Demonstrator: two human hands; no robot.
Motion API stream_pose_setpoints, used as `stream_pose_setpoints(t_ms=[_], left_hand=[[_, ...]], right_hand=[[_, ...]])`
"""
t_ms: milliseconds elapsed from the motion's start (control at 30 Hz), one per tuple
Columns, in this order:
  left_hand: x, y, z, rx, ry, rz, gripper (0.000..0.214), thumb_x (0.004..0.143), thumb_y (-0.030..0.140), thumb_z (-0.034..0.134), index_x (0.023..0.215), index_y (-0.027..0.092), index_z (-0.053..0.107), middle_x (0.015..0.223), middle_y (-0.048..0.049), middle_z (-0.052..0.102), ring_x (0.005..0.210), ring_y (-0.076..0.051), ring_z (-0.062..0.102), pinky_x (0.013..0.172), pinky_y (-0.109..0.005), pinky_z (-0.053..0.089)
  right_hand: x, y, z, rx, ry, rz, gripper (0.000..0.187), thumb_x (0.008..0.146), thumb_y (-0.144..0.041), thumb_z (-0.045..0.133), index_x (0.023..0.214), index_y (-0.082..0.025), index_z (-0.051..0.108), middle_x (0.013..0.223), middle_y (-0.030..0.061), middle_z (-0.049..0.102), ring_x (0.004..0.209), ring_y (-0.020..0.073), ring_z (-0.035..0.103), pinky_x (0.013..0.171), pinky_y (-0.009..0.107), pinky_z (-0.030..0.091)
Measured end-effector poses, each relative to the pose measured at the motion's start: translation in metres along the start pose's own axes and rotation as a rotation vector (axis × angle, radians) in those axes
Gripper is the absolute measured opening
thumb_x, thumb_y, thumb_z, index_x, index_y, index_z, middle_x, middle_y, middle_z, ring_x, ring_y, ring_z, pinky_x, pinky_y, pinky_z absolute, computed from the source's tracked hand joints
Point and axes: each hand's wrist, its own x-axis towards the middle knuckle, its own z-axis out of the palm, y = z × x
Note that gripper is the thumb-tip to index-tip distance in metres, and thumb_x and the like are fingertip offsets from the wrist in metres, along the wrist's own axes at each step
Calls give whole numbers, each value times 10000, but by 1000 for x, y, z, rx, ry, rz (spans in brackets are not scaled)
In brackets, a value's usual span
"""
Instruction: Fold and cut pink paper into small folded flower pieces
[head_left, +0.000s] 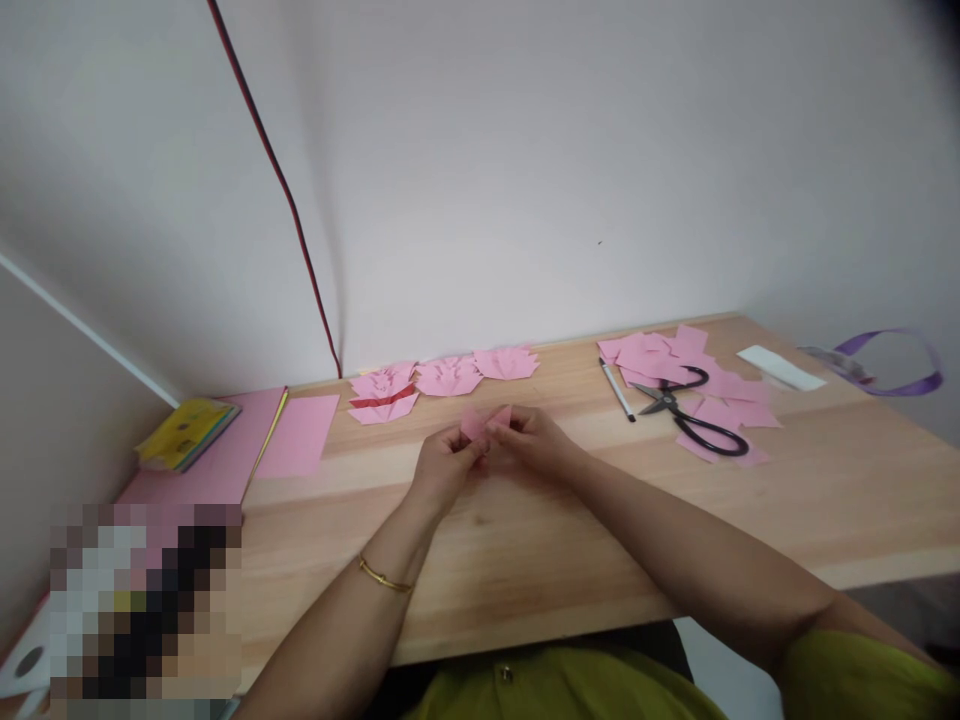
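Observation:
Both my hands meet over the middle of the wooden table (525,540). My left hand (444,466) and my right hand (534,440) pinch a small folded piece of pink paper (484,421) between their fingertips, just above the tabletop. A thin gold bracelet sits on my left wrist. Beyond the hands, near the wall, lie three folded pink paper pieces (448,376) in a row.
Black scissors (694,415) and a pen (616,389) lie among loose pink paper squares (675,365) at the right. A pink sheet (300,435) and a yellow booklet stack (187,430) lie at the left. A purple ribbon (892,365) and a white strip (780,367) are at the far right. A red cable runs down the wall.

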Motion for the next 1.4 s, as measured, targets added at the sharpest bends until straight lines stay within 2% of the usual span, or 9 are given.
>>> stream_pose_setpoints(t_ms=[200, 333, 567, 800, 933, 1067, 1233, 1300, 1400], left_hand=[[2, 3, -2, -100, -74, 42, 321, 664, 393, 734, 865, 165, 631, 694, -18, 662, 599, -130, 596, 595, -244, 474], [-1, 7, -4, -10, -47, 80, 259, 735, 418, 654, 739, 160, 630, 708, -20, 654, 648, -130, 598, 650, -255, 499], [-1, 9, -4, -8, 22, 81, 308, 779, 460, 595, 699, 163, 603, 627, -16, 638, 578, -154, 617, 613, -283, 513], [1, 7, -1, -145, -103, -12, 303, 634, 393, 760, 754, 132, 666, 698, -42, 669, 624, -141, 613, 618, -257, 498], [2, 1, -2, -135, -86, -1, 265, 647, 357, 746, 755, 132, 657, 675, -36, 665, 554, -113, 572, 537, -227, 452], [2, 4, -5, -43, -52, 18, 200, 661, 313, 716, 683, 134, 628, 622, -24, 644, 504, -96, 540, 482, -197, 400], [2, 8, -6, -72, -26, -7, 183, 643, 293, 708, 671, 133, 624, 623, -20, 636, 480, -89, 528, 461, -196, 404], [2, 8, -6, -105, -11, 1, 192, 639, 298, 714, 679, 129, 630, 629, -26, 635, 495, -93, 539, 480, -202, 425], [2, 9, -5, -135, -1, 14, 205, 643, 306, 715, 706, 125, 640, 634, -29, 632, 520, -97, 550, 508, -207, 442]], right_hand=[[0, 6, 1, 43, -16, -16, 270, 818, -428, 584, 742, -173, 626, 785, 38, 664, 746, 155, 606, 693, 278, 460], [-1, 3, 2, -21, -22, -12, 267, 832, -411, 569, 724, -170, 613, 802, 43, 656, 741, 151, 593, 678, 272, 443], [1, 2, 0, -87, 21, -39, 266, 841, -383, 551, 693, -165, 579, 734, 18, 607, 673, 130, 538, 621, 253, 399], [1, -2, 0, -16, 33, 4, 258, 806, -402, 606, 708, -163, 616, 753, 34, 650, 714, 154, 583, 676, 278, 437], [0, -3, 1, 8, 34, -10, 237, 774, -403, 640, 739, -169, 626, 748, 28, 650, 719, 157, 585, 659, 274, 438], [4, -2, -7, -53, 133, -32, 251, 789, -417, 612, 718, -177, 623, 695, 7, 607, 666, 137, 534, 627, 265, 409], [11, 2, -26, 19, 376, 53, 308, 791, -478, 594, 735, -175, 595, 663, -1, 562, 612, 120, 488, 594, 254, 389], [10, 2, -27, 35, 330, 54, 322, 806, -494, 568, 760, -176, 591, 688, 3, 568, 620, 118, 490, 596, 251, 390], [6, 0, -18, -15, 115, 23, 300, 797, -476, 582, 746, -180, 584, 675, -10, 557, 617, 116, 482, 589, 244, 381]])
